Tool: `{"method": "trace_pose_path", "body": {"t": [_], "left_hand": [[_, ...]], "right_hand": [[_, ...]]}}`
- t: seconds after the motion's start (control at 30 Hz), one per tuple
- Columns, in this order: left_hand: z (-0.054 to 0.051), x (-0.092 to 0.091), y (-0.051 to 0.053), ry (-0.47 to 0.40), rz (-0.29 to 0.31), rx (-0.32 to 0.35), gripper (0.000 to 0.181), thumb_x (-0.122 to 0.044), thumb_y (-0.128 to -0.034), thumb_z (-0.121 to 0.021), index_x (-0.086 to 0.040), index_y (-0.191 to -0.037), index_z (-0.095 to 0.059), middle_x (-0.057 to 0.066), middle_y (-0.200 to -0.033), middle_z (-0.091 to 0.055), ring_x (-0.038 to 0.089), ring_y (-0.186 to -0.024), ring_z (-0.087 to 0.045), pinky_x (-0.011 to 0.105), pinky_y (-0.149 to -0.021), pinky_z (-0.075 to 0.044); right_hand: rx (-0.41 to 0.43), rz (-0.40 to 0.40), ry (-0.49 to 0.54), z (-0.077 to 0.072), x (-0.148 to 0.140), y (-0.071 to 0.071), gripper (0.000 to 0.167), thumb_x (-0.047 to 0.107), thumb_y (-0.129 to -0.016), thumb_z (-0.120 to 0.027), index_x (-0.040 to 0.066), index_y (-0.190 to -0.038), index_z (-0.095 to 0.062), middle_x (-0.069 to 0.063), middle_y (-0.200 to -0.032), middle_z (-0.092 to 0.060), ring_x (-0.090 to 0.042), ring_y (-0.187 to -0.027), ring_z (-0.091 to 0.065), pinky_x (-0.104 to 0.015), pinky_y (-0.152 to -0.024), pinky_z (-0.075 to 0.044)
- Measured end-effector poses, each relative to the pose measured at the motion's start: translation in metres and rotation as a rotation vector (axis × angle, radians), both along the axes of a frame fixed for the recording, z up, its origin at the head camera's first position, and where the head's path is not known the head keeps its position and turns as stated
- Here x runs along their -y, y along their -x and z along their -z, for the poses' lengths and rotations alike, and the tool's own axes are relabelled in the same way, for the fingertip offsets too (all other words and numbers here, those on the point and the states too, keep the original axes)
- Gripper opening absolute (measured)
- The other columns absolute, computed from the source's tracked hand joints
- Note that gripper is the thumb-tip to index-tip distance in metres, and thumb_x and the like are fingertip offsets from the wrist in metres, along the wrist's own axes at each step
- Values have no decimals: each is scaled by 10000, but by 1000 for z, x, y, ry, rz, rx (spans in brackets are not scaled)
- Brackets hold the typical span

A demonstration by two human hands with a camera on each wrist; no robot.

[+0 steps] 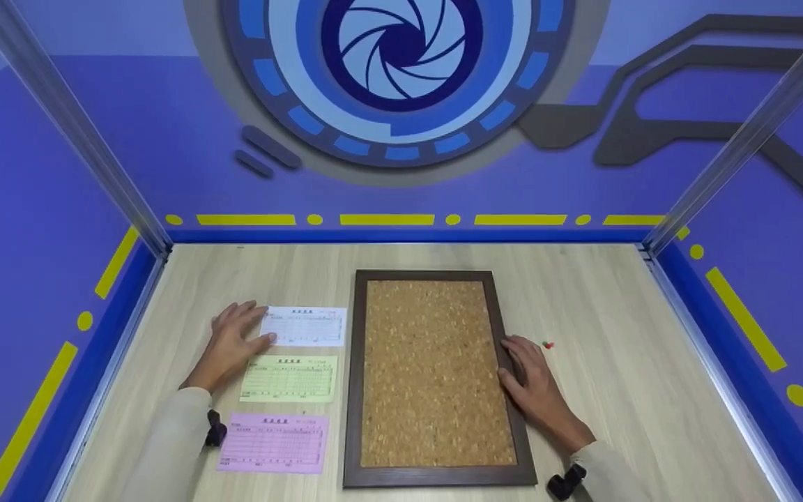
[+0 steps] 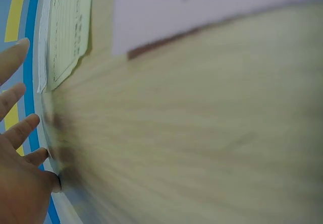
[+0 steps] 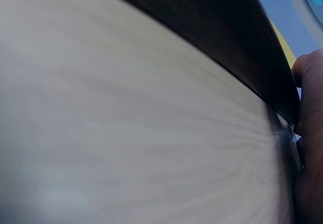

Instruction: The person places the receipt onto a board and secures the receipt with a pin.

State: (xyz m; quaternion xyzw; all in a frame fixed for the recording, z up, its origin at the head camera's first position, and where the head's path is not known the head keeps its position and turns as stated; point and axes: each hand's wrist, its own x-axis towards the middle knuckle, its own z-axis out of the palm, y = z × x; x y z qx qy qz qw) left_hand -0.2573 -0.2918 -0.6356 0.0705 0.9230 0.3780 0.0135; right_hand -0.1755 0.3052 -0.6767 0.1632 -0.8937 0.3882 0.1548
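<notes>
The corkboard is laid flat at the middle of the worktop, its long sides running from 12 toward 6 o'clock; at its 3 o'clock side the dark brown frame is touched by the right grip, whose fingers and thumb are rested across the rim in a relaxed way, presumably so that the board is steadied; the left grip is held wide, fingers fanned, with the thumb laid on the near-left corner of the white slip, perhaps so that the light sheet is kept from sliding

The white slip is placed at the board's 10 o'clock, the green slip at 9 and the pink slip at 8; they are set apart in a slanting column, seemingly so that each can be reached singly; all three are thin, flat rectangles of paper, printed with ruled forms; the cork is speckled and grainy, the frame straight-edged and smooth-looking, the worktop pale and wood-grained; toward 2 to 3 o'clock, beyond the right grip's fingers, small red and green pieces are seen, too small to be identified
</notes>
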Motion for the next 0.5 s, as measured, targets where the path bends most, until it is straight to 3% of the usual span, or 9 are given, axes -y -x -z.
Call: {"method": "trace_pose_path", "body": {"t": [0.33,0.5], "left_hand": [[2,3,7,34,8,-10,684,-256,-1025,-797,-14,-1605,-530,318,-1733,-316,574,-1641,-99,765,-1284,45],[1,4,10,37,10,-18,697,-286,-1020,-807,-12,-1600,-536,312,-1725,-341,566,-1640,-120,772,-1280,44]], "right_hand": [[14,-7,6,0,-1,0,509,2,-961,-776,-73,-1443,-630,-277,-1528,-572,-472,-1446,-509,-46,-1182,-240],[8,-4,6,0,0,0,510,6,-959,-782,-71,-1440,-634,-273,-1528,-578,-474,-1447,-504,-53,-1188,-207]]}}
